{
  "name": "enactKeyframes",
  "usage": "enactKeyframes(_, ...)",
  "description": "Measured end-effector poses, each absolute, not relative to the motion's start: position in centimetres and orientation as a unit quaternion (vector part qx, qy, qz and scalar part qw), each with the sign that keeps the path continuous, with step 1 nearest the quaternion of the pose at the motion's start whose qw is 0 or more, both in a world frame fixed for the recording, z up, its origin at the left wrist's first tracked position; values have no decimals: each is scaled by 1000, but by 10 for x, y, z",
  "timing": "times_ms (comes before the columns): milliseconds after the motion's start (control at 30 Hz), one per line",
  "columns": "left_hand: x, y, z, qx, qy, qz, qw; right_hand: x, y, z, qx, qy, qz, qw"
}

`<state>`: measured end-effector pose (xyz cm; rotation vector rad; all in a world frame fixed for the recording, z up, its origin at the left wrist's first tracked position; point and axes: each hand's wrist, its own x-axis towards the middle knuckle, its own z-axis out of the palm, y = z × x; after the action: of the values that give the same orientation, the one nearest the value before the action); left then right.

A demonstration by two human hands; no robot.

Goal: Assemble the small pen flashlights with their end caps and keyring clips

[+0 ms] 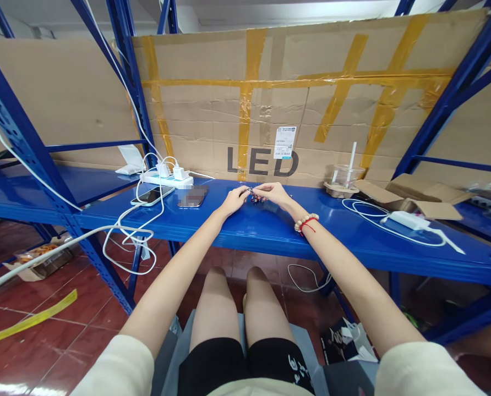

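Both hands meet over the middle of the blue shelf [266, 234], near its back. My left hand [234, 200] has its fingers pinched at the left side of a small dark beaded item [257, 198]. From the right, my right hand [272, 193] pinches the same item, its fingertips close to the left ones. The item is small, with dark and reddish bits, and its exact shape cannot be made out. A beaded bracelet with a red string [306, 221] is on the right wrist.
Phones [192, 197] and a white power strip [167, 179] with looping cables lie to the left. At the right are a plastic cup [347, 176], an open carton [413, 195] and a white adapter [409, 220]. A large cardboard sheet [204, 121] stands behind.
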<state>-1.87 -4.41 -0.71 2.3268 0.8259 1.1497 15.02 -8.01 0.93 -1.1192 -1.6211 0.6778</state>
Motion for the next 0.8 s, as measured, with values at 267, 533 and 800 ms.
enactKeyframes(267,-18,-44,-8,852,286,388,206,155,-79,9,-447,-686,299,490)
enactKeyframes(533,-16,-47,-12,854,261,368,258,162,-77,5,-443,-703,299,469)
enactKeyframes(800,-17,-51,-10,856,245,383,244,159,-82,7,-446,-714,278,463)
